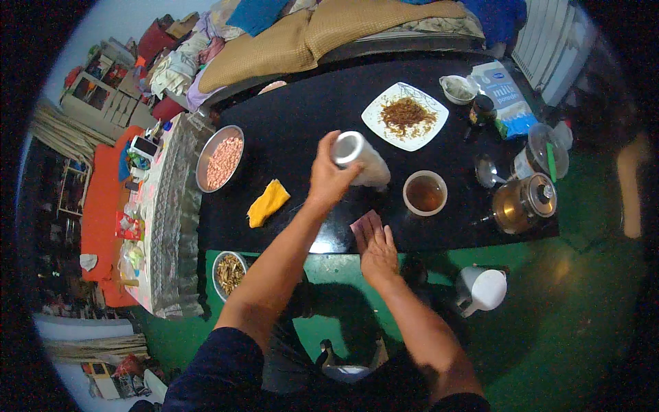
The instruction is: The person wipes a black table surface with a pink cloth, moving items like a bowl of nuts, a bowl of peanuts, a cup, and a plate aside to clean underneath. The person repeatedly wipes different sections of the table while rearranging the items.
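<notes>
My left hand (332,172) is wrapped around a pale, whitish cylindrical container (371,166), tilted above the black table (288,139). What the container holds cannot be told. Flat on the table near its front edge, my right hand (380,252) presses its fingers on a folded pinkish-brown cloth (367,226). A bowl of brown liquid (425,193) stands to the right of both hands. Beyond it lies a square white plate (374,105) with brown shreds. A folded yellow cloth (267,203) rests left of my left hand.
A metal bowl of pinkish nuts or beans (224,159) stands at the table's left end. On the right are a glass teapot (517,206), a spoon (486,171), a dark jar (482,109) and a milk powder bag (504,98). A white pitcher (481,291) stands below the front edge.
</notes>
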